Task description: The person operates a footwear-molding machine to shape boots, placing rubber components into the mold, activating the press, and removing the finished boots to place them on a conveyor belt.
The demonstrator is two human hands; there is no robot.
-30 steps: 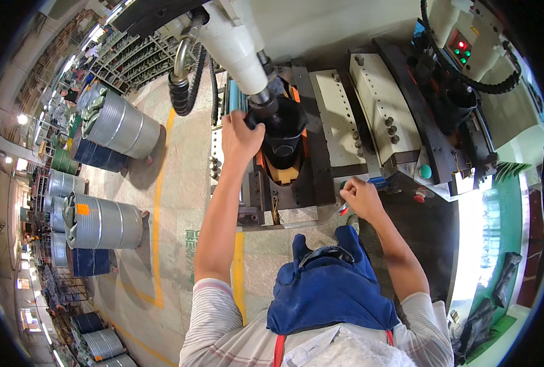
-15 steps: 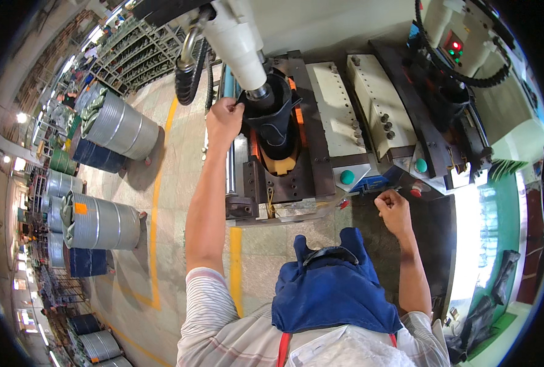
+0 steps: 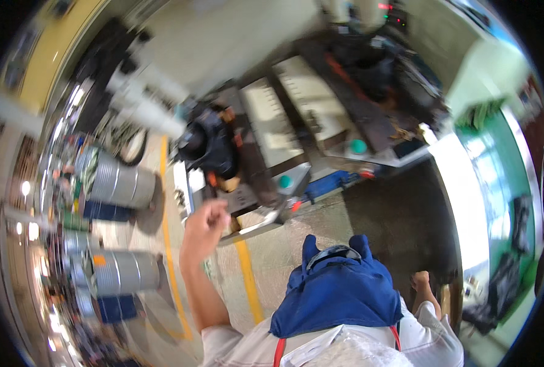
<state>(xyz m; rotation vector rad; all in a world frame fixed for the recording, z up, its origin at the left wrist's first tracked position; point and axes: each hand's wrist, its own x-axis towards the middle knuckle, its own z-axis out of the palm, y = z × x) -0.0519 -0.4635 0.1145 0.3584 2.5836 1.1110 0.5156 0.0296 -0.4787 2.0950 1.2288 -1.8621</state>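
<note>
My left hand point(image 3: 206, 229) is in the air just in front of the near machine, its fingers smeared by motion. Beyond it, a black boot point(image 3: 214, 147) stands in the dark fixture under a white press arm point(image 3: 152, 113); hand and boot are apart. A yellowish piece point(image 3: 228, 185) shows at the boot's near end. Down at my right side hangs my right hand point(image 3: 421, 280), small and blurred, close to a brownish upright edge. What its fingers do cannot be made out.
A second station with a dark boot-like shape point(image 3: 370, 76) stands at the right. Green buttons point(image 3: 358, 146) and a red button point(image 3: 366, 174) sit on the machine front. Grey metal drums point(image 3: 125, 272) line the left. Black boots point(image 3: 498, 293) lie on the green bench point(image 3: 467, 244).
The view has swung, shifting the machines leftward. My left hand has come away from the boot and drawn back toward me. My right hand has dropped from the machine front to my side.
</note>
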